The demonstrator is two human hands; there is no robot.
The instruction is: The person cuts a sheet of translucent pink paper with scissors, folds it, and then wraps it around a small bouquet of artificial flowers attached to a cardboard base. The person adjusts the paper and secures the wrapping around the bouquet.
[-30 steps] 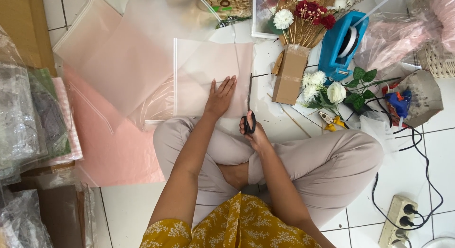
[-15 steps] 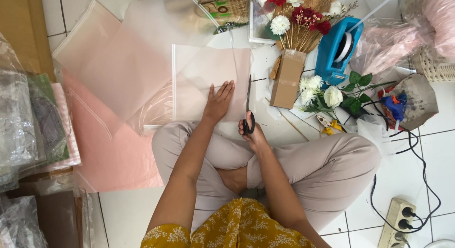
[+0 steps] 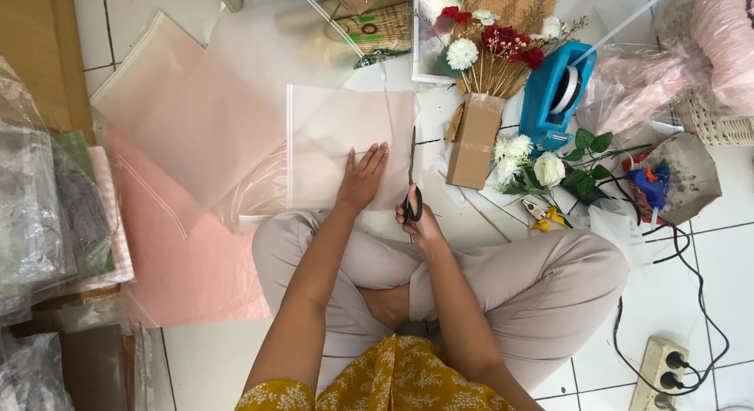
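A brown cardboard box [image 3: 473, 142] stands on the floor with dry flowers [image 3: 493, 48] poking out of it. The left hand [image 3: 363, 179] lies flat, fingers spread, on a thin, see-through pink sheet [image 3: 338, 132]. The right hand [image 3: 419, 222] is closed around black scissors [image 3: 412, 183], whose blades lie along the sheet's right edge.

A person seen from above wears a mustard-yellow top [image 3: 393, 379] printed with small white flowers, its sleeves ending at the upper arms, and loose pale beige trousers [image 3: 542, 277]. The forearms and feet are bare.
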